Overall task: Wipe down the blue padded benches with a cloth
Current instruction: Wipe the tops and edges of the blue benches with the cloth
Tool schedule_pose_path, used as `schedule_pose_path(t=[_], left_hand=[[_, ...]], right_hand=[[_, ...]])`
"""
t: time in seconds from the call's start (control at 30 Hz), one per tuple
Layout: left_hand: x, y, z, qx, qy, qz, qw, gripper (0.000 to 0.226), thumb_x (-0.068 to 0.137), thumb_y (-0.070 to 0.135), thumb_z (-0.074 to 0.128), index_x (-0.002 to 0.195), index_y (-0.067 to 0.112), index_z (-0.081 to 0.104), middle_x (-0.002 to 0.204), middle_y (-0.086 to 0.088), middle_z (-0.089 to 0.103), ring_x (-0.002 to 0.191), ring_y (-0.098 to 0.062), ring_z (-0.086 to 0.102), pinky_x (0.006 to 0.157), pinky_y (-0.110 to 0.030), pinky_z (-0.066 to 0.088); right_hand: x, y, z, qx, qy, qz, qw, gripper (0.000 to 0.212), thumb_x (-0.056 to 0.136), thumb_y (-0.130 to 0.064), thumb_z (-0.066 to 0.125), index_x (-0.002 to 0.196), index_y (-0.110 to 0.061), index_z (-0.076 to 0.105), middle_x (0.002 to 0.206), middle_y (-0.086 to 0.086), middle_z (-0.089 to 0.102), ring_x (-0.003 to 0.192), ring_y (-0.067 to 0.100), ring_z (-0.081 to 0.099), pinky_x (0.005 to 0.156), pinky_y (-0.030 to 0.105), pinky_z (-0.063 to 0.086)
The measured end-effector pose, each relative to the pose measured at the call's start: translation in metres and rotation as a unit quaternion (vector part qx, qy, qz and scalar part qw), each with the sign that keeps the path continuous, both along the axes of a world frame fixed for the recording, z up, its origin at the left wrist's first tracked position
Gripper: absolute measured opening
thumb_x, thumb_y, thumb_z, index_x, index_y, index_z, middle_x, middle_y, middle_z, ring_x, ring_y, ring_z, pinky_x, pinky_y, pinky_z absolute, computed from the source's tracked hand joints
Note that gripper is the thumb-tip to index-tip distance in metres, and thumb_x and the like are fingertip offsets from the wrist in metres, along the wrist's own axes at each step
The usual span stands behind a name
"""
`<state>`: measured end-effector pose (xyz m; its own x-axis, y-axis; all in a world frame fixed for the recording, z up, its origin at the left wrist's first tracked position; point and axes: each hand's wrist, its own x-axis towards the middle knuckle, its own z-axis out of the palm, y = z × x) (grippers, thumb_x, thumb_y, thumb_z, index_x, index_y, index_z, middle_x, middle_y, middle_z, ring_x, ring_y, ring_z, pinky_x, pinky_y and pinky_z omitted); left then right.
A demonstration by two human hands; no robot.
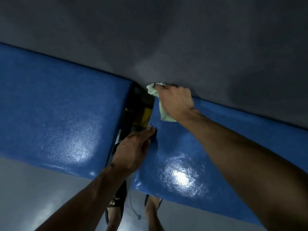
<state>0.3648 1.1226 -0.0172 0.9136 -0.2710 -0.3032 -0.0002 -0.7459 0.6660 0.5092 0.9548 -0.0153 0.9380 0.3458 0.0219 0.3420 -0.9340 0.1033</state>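
My right hand [175,102] grips the crumpled pale green cloth [164,112] at frame centre, pressed onto the far corner of the right blue padded vinyl surface [191,147] by the grey wall [150,39]. My left hand [133,147] rests released, fingers flat, on that surface's edge. Both surfaces glisten, the left one [58,114] included; I judge wiping well advanced, this corner remaining.

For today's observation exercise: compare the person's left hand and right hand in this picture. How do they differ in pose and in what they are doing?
The right hand grips a pale green cloth; the left hand holds nothing. The right hand works at the far corner of the right blue bench, by the grey wall; the left hand lies nearer, at that bench's edge beside the gap between benches. The right hand's fingers curl round the cloth; the left hand's fingers are straight. Both touch the same bench.
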Motion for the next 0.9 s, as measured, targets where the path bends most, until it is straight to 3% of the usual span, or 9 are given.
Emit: schedule_pose_path(t=[0.1, 0.17, 0.23, 0.3, 0.37, 0.47, 0.67, 0.8, 0.9], left_hand=[[0.002, -0.002, 0.003, -0.019, 0.000, 0.017, 1.000, 0.044, 0.095, 0.029, 0.046, 0.136, 0.024, 0.060, 0.138, 0.007, 0.060, 0.122, -0.011, 0.056, 0.095, -0.008, 0.033], [0.001, 0.000, 0.008, -0.042, -0.001, 0.026, 0.999, 0.034, 0.094, 0.026, 0.049, 0.124, 0.027, 0.066, 0.122, 0.011, 0.068, 0.106, -0.011, 0.062, 0.081, -0.012, 0.041], [-0.004, 0.005, 0.011, -0.062, -0.009, 0.022, 0.998, 0.025, 0.094, 0.023, 0.052, 0.112, 0.028, 0.069, 0.110, 0.016, 0.070, 0.095, -0.001, 0.066, 0.073, -0.013, 0.045], [-0.015, 0.013, 0.012, -0.076, -0.014, 0.045, 0.996, 0.024, 0.096, 0.022, 0.053, 0.111, 0.030, 0.070, 0.112, 0.031, 0.064, 0.095, 0.021, 0.058, 0.079, -0.004, 0.044], [-0.021, 0.018, 0.010, -0.078, -0.021, 0.080, 0.994, 0.026, 0.096, 0.024, 0.054, 0.114, 0.030, 0.071, 0.112, 0.033, 0.063, 0.097, 0.028, 0.052, 0.085, 0.000, 0.041], [-0.023, 0.018, 0.010, -0.075, -0.006, 0.103, 0.992, 0.030, 0.095, 0.029, 0.052, 0.117, 0.028, 0.071, 0.112, 0.026, 0.065, 0.100, 0.017, 0.056, 0.086, 0.001, 0.040], [-0.021, 0.020, 0.015, -0.052, -0.010, 0.131, 0.990, 0.028, 0.097, 0.027, 0.045, 0.112, 0.026, 0.069, 0.097, 0.015, 0.072, 0.090, -0.002, 0.065, 0.076, 0.001, 0.039], [-0.038, 0.039, 0.009, 0.000, 0.008, 0.165, 0.986, 0.029, 0.095, 0.029, 0.038, 0.102, 0.026, 0.066, 0.094, 0.013, 0.069, 0.085, -0.006, 0.065, 0.076, -0.027, 0.054], [-0.052, 0.054, 0.011, 0.010, -0.008, 0.180, 0.984, 0.029, 0.095, 0.018, 0.042, 0.105, 0.020, 0.070, 0.096, 0.007, 0.073, 0.087, 0.003, 0.063, 0.074, -0.004, 0.043]], right_hand=[[-0.020, 0.017, 0.005, 0.036, 0.033, -0.012, 0.999, 0.016, 0.061, -0.013, 0.072, 0.074, -0.023, 0.071, 0.055, 0.002, 0.063, 0.042, 0.024, 0.059, 0.045, 0.023, 0.026], [-0.052, 0.028, 0.008, 0.045, 0.117, 0.026, 0.992, 0.017, 0.061, -0.023, 0.076, 0.077, -0.023, 0.071, 0.060, 0.003, 0.065, 0.048, 0.025, 0.063, 0.048, 0.025, 0.026], [-0.074, 0.032, 0.017, 0.040, 0.153, 0.095, 0.983, 0.022, 0.067, -0.028, 0.075, 0.088, -0.024, 0.071, 0.074, 0.003, 0.069, 0.058, 0.025, 0.066, 0.052, 0.026, 0.027], [-0.060, 0.032, 0.031, -0.006, 0.239, 0.146, 0.960, 0.023, 0.086, -0.026, 0.061, 0.108, -0.026, 0.065, 0.102, 0.002, 0.069, 0.083, 0.026, 0.067, 0.058, 0.029, 0.030], [-0.025, 0.031, 0.033, -0.048, 0.233, 0.117, 0.964, 0.023, 0.094, -0.020, 0.050, 0.113, -0.020, 0.062, 0.114, 0.006, 0.065, 0.097, 0.028, 0.064, 0.065, 0.032, 0.036], [0.016, 0.032, 0.033, -0.084, 0.149, 0.047, 0.984, 0.028, 0.098, -0.019, 0.042, 0.118, -0.014, 0.061, 0.120, 0.008, 0.064, 0.106, 0.029, 0.062, 0.076, 0.034, 0.042], [-0.055, 0.048, 0.030, -0.042, 0.274, 0.084, 0.957, 0.022, 0.093, -0.026, 0.052, 0.111, -0.018, 0.064, 0.113, 0.006, 0.065, 0.100, 0.027, 0.063, 0.068, 0.032, 0.035], [-0.126, 0.059, 0.040, -0.013, 0.352, 0.153, 0.923, 0.018, 0.094, -0.022, 0.050, 0.107, -0.018, 0.063, 0.108, 0.006, 0.066, 0.095, 0.026, 0.062, 0.065, 0.031, 0.030], [-0.115, 0.045, 0.030, 0.009, 0.322, 0.202, 0.925, 0.026, 0.093, -0.023, 0.052, 0.118, -0.028, 0.058, 0.116, 0.001, 0.065, 0.094, 0.028, 0.065, 0.064, 0.031, 0.033]])
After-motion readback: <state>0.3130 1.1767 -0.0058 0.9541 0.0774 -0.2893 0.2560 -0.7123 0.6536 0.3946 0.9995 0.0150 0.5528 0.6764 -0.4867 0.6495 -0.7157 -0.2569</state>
